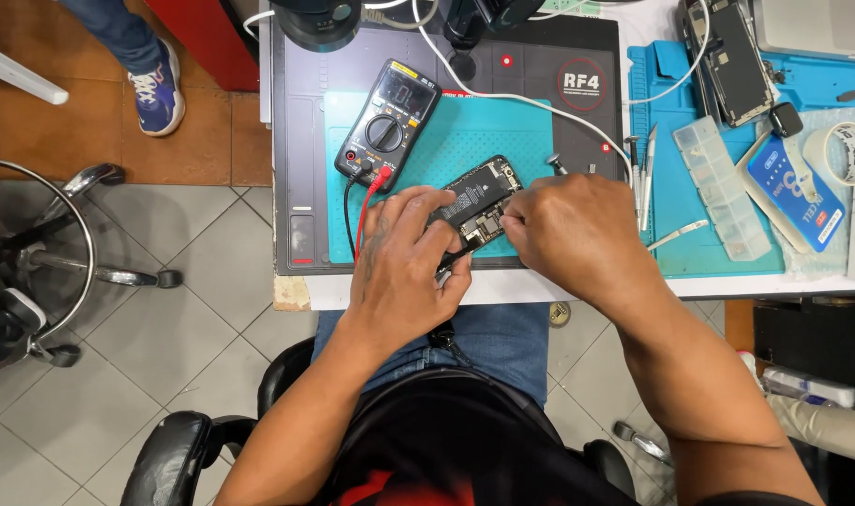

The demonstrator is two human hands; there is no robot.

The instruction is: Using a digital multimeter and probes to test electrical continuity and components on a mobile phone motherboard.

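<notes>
At nine o'clock a metal stool [43,262] is standing on the tiled floor [193,309], and someone else's blue shoe [156,94] is showing at eleven. On the bench, a black multimeter [388,122] is lying on the teal mat [502,141], its red and black leads [362,211] trailing down toward six.

The left hand [404,272] is curling closed around the lower edge of the opened phone [479,201], steadying it at the centre of the mat. The right hand [573,234] is pinching its fingers together at the phone's three-o'clock edge — whether a small tool is between them I cannot tell.

The phone is looking light and stiff, but fragile with its back off: the exposed board and battery are best left untouched, so the metal frame edges are probably the safest hold.

Further toward three, screwdrivers and tweezers [643,173] are lying beside a clear parts box [723,187], and a second opened phone [732,61] is resting at one o'clock — a tape roll [845,150] just past it.
</notes>
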